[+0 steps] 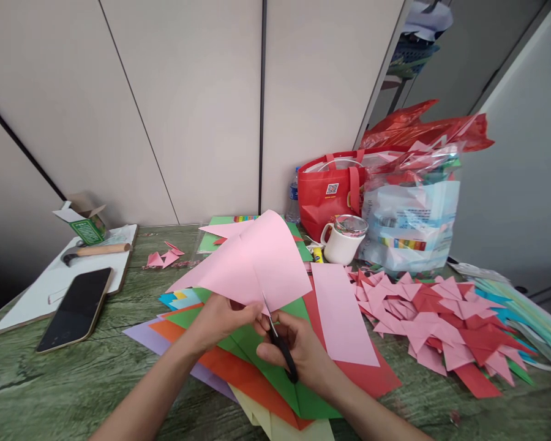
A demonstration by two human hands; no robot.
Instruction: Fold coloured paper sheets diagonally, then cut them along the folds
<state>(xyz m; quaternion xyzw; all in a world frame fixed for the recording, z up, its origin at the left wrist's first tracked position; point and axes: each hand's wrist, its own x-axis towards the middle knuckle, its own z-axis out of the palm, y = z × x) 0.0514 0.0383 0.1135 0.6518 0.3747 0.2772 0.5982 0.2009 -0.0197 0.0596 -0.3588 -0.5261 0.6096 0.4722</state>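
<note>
My left hand (220,318) pinches the lower edge of a folded pink paper sheet (252,260) and holds it up above the table. My right hand (298,349) grips black-handled scissors (278,340), whose blades bite into the pink sheet's bottom edge. Under both hands lies a fanned stack of coloured paper sheets (275,380): green, red, orange, purple, yellow. A cut pink strip (342,315) lies flat just right of the hands.
A heap of folded pink and red paper pieces (445,327) covers the right side. Behind stand a white mug (342,242), a red bag (330,190) and a plastic bag (411,220). At left lie a phone (76,309), a hammer (96,250) and a small box (85,220).
</note>
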